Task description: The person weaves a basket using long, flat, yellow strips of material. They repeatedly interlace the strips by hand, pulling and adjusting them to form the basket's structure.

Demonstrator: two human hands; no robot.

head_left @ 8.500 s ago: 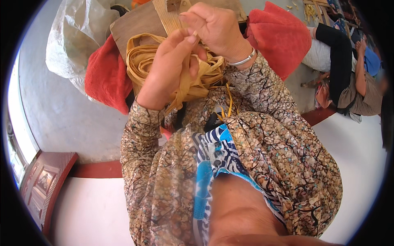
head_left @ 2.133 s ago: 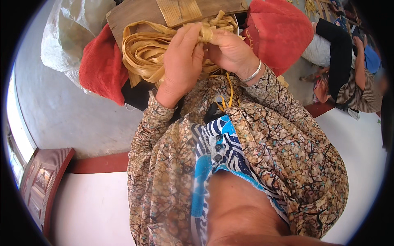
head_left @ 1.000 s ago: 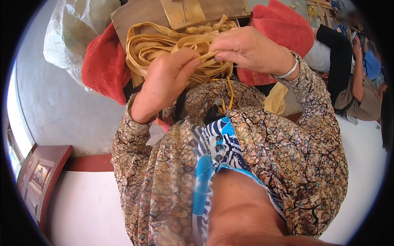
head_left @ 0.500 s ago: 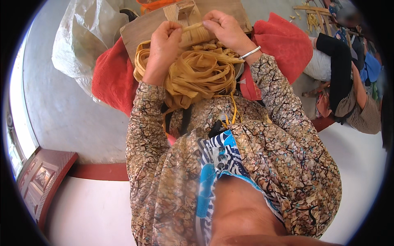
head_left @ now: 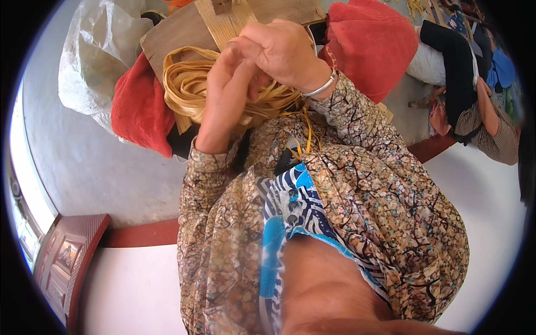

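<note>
My right hand [head_left: 287,53] crosses over my left hand [head_left: 229,84], and the fingers of both are bent and pressed together. Into them runs a pale, flat plant-fibre strip [head_left: 218,22] from the wooden board; the fingers hide the part they grip. Beneath and to the left lies a loose coil of tan flat strips [head_left: 187,84], partly covered by my left hand and wrist. The wooden board [head_left: 170,42] slopes behind the coil. A silver bangle [head_left: 321,86] circles my right wrist.
Red cloth [head_left: 371,47] bulges on the right, and another red piece [head_left: 139,109] on the left. A clear plastic bag [head_left: 100,56] stands at the far left. Another person's dark-sleeved or dark-clothed limb [head_left: 449,72] shows at the right. A carved wooden panel [head_left: 70,259] is at the lower left.
My hands have come together, the right moving left and over the left. Before, they were apart, stretching a flat strip between them. The board and coil appear shifted left in view.
</note>
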